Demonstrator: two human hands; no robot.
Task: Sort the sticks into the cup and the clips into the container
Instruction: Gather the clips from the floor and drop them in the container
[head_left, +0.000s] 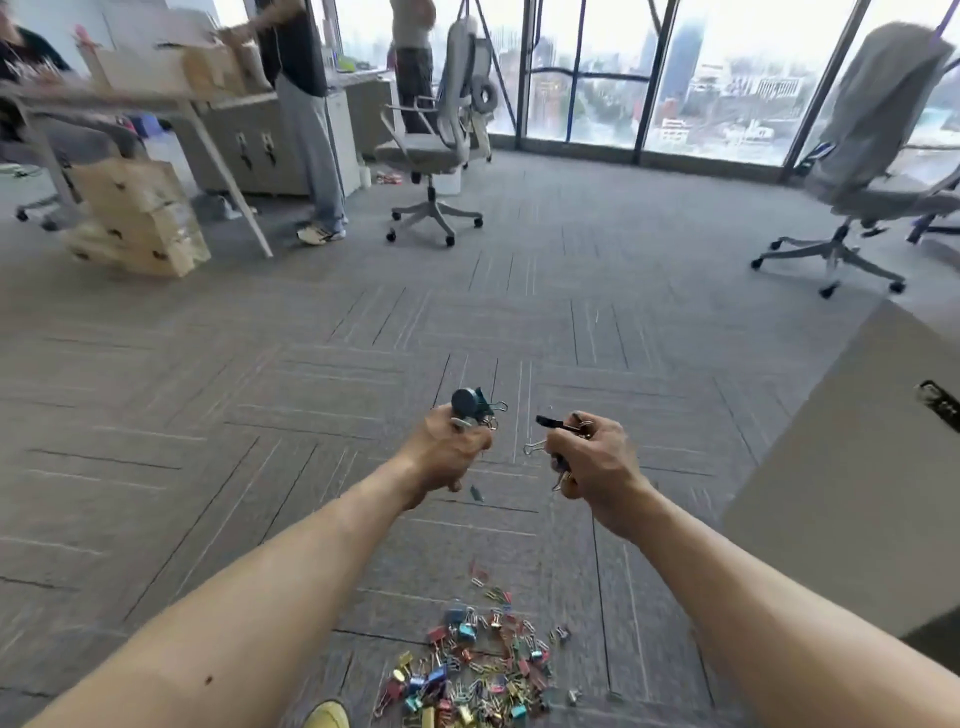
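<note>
Grey carpet (260, 415) carries a loose heap of coloured clips (478, 670), low between the two outstretched forearms. Both arms reach forward at about the same height, with the hands near each other but apart. The left hand (449, 457) is curled round a bunch of clips (488, 413) topped by a round dark-blue piece (465, 402). The right hand (592, 462) grips a black clip (553, 423) and a few wire-handled ones. One small clip (477, 493) shows just beneath the left hand, apart from it.
</note>
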